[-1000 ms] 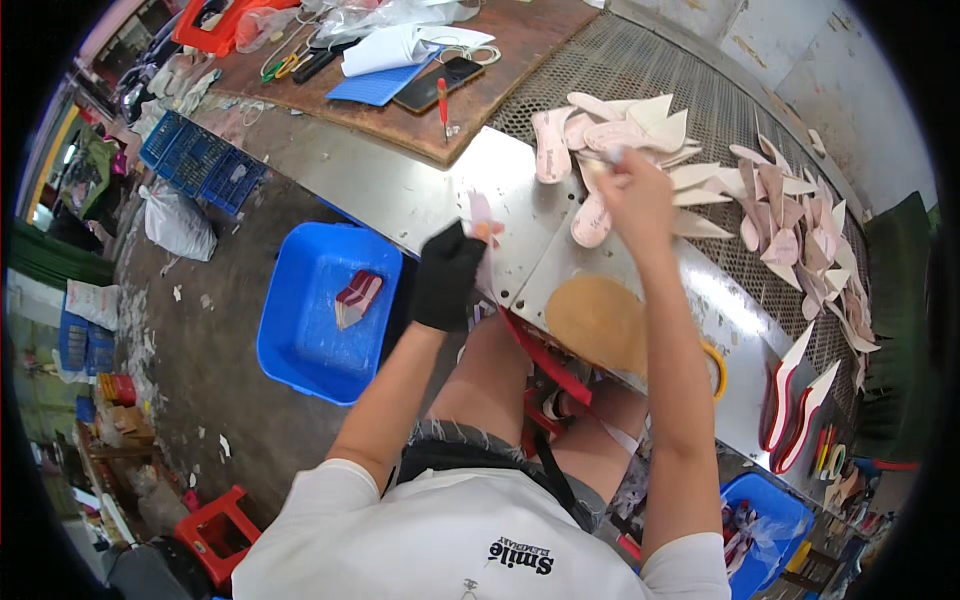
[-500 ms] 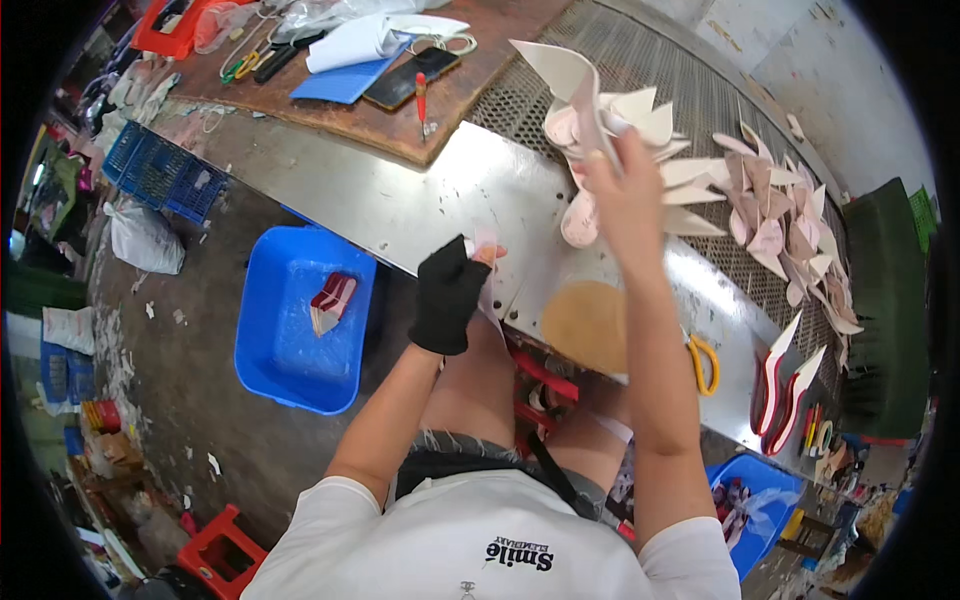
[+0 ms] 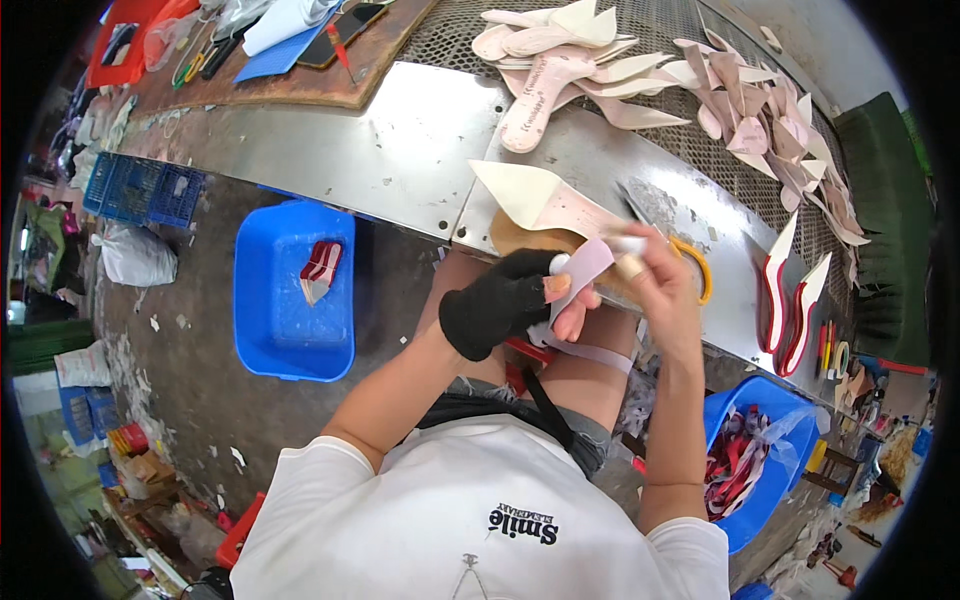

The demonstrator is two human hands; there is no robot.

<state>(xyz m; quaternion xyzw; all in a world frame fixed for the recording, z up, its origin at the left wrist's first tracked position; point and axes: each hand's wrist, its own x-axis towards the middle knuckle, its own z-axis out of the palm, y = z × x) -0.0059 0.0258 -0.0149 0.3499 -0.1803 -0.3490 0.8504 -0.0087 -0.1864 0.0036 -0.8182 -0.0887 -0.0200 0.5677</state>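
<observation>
My left hand (image 3: 510,300), in a black fingerless glove, pinches a short pale pink strip (image 3: 585,270) between thumb and fingers. White covers sit on some of the fingertips. Just right of the strip is my right hand (image 3: 665,285), bare, with wrapped fingertips; its fingers are slightly blurred, so I cannot tell whether they grip anything. A pointed cream-and-pink shoe insole (image 3: 535,200) reaches from over the round tan board (image 3: 510,235) toward those fingers. Across my right thigh runs another pale strip (image 3: 595,355).
More insoles (image 3: 545,90) are piled on the mesh top. Yellow-handled scissors (image 3: 700,270) and red-and-white pointed pieces (image 3: 775,290) lie on the metal bench (image 3: 415,120). A blue tub (image 3: 265,335) stands at left, and a blue bin (image 3: 745,530) with red scraps at right.
My right hand has come down from the insole pile toward my left hand, and the pointed insole has come down with it. My left hand has moved right, still holding the strip.
</observation>
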